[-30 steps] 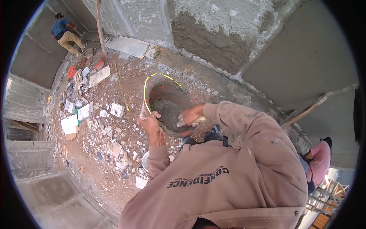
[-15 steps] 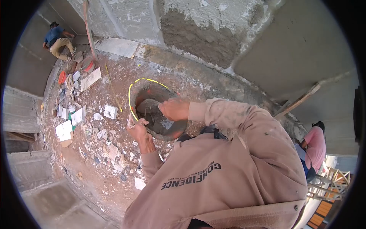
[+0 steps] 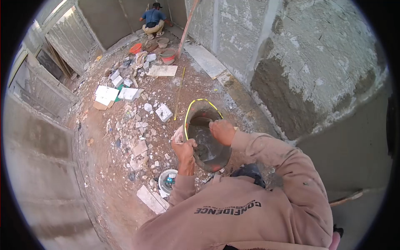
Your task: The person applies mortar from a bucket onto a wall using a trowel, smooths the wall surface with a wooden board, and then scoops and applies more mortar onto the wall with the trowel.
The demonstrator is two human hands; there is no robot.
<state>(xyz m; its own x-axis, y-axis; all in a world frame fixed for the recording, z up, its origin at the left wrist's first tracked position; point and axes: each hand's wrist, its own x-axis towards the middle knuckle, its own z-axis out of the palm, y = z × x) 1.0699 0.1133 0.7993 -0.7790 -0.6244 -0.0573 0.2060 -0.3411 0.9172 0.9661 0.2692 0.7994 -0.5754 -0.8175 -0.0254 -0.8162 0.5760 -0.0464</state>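
Note:
A mortar-smeared bucket (image 3: 215, 167) with a yellow strip along its rim is tilted in front of me, its mouth toward me. My left hand (image 3: 183, 148) is closed on its left rim. My right hand (image 3: 223, 132) reaches over the mouth, fingers wrapped round the handle of a trowel, which they mostly cover. Inside the bucket, the trowel's blade (image 3: 201, 121) lies near the far wall. Wet grey mortar (image 3: 204, 150) coats the bottom and sides.
Rubble, broken tiles and white blocks (image 3: 163, 112) litter the ground leftward. A white bucket (image 3: 163, 191) stands near my left forearm. Farther off are a red bucket (image 3: 168, 56), a leaning wooden post (image 3: 187, 28) and a squatting co-worker (image 3: 154, 21). A partly plastered wall (image 3: 273, 93) rises on the right.
My view has swung, so the bucket and both hands appear farther right and lower. The trowel blade has shifted within the bucket; both hands keep their grips.

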